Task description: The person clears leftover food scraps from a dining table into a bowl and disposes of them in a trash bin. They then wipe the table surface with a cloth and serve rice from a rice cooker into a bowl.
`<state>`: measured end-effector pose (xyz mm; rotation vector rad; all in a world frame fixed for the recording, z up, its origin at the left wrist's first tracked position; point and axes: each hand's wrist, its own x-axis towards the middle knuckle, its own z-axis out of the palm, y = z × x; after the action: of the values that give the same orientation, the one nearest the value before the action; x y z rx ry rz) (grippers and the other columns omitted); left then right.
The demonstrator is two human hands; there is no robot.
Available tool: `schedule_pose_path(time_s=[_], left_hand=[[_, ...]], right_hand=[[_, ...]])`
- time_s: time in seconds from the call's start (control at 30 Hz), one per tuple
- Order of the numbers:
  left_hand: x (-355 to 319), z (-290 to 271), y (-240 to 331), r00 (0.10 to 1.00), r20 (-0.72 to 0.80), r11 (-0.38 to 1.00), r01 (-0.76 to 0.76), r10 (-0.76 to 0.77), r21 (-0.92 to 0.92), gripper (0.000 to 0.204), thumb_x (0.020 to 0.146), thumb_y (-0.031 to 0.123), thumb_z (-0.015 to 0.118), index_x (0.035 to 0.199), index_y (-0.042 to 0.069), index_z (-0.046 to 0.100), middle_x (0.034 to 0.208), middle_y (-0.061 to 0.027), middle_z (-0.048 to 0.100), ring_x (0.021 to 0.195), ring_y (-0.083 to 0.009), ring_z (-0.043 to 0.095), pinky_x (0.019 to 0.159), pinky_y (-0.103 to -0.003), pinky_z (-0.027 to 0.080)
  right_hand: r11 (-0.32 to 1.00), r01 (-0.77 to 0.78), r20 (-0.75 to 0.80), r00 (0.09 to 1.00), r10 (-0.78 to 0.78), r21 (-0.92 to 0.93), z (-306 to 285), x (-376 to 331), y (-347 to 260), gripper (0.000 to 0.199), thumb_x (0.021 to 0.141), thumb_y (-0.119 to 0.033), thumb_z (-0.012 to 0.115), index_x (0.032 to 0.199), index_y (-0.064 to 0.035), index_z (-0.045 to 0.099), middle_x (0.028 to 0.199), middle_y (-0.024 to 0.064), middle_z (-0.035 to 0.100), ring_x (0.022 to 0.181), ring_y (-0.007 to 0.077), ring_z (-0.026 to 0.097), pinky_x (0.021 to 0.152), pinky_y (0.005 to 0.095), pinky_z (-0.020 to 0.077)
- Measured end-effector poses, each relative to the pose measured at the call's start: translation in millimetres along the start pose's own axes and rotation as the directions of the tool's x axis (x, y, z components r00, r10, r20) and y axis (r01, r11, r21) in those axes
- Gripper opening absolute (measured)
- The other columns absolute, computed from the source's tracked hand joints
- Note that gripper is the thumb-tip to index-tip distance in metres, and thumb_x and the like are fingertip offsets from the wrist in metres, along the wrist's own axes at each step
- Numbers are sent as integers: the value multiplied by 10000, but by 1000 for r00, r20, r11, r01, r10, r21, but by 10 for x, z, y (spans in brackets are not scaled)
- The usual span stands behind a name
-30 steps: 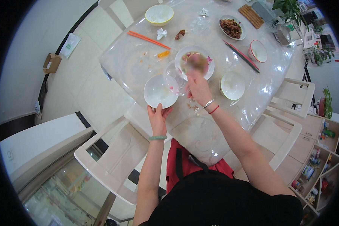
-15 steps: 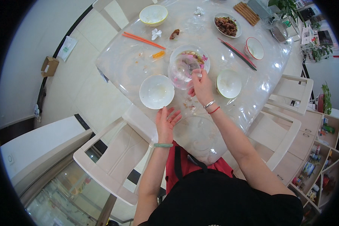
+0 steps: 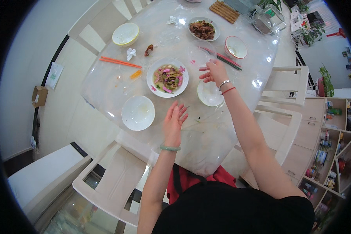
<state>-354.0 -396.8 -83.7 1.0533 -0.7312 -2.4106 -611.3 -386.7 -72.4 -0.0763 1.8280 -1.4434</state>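
Note:
My left hand hovers near the table's front edge, fingers apart and holding nothing. Between my hands and a little beyond lies a white flower-patterned plate of sliced green and pink food. My right hand is open over a white bowl, partly covering it. Just past its fingertips is a faint clear plastic cover; whether they still touch cannot be made out. Another white bowl sits left of my left hand.
Orange chopsticks and a yellow-rimmed bowl lie to the left. Dark and red chopsticks, a red-rimmed bowl and a plate of brown meat stand farther right. Chairs flank the plastic-covered table.
My right hand has carried the clear cover off the food plate, to the right and away from me, and its fingers have opened. The view has shifted; my left hand stays open.

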Motion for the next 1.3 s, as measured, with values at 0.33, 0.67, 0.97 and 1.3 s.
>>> schedule_pose_path(time_s=[0.33,0.67,0.97,1.3], left_hand=[[506,607,-211,996,12,973,-85,84,216,565,987,256,497,1454,10,298,1493,-120,331,1381,-204,304,1118,-388,260],[602,773,-388,994,-96,986,-41,57,162,517,995,214,477,1426,-32,333,1447,-123,395,1322,-179,376,1088,-310,297],[706,815,-450,989,-102,978,-89,110,191,499,1013,266,442,1434,13,349,1456,-70,398,1298,-148,403,1057,-311,323],[705,785,-470,989,-89,984,-109,122,138,530,1019,318,416,1434,-3,344,1495,-94,351,1378,-180,310,1114,-310,244]], right_hand=[[924,-70,72,992,104,-375,-618,453,41,455,929,-302,489,1146,97,469,815,182,700,431,176,573,342,270,387],[968,1,-308,948,80,252,-1441,787,213,460,945,-369,441,1115,59,464,817,187,689,491,204,619,377,287,472],[976,-18,-288,954,82,218,-1511,1056,73,368,914,-182,371,1091,108,512,859,200,689,624,228,673,498,318,546],[983,181,-143,974,-177,20,-1476,-36,35,263,948,-181,406,956,50,531,664,137,625,456,206,602,393,307,504]])
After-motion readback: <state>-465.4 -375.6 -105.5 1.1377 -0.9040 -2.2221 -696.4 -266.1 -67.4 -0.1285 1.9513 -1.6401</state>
